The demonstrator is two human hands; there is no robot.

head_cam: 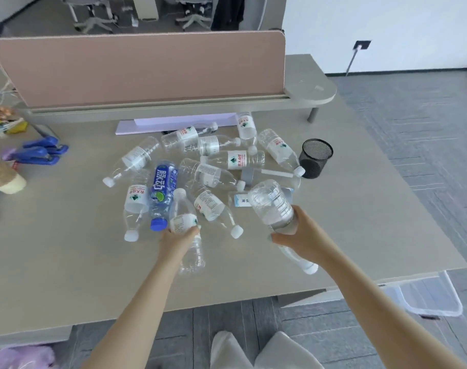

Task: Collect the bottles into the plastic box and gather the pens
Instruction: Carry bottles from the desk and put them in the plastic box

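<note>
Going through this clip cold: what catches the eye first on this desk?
A heap of clear plastic bottles lying on their sides in the middle of the desk, with one blue-labelled bottle standing out among them. Nearer the camera, the left hand grips one clear bottle and the right hand another. A black mesh pen cup stands at the heap's right edge.

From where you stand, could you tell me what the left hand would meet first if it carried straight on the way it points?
Probably the blue-labelled bottle: the left hand, gripping a clear bottle, points up and slightly left into the pile. Depth is unclear.
</note>
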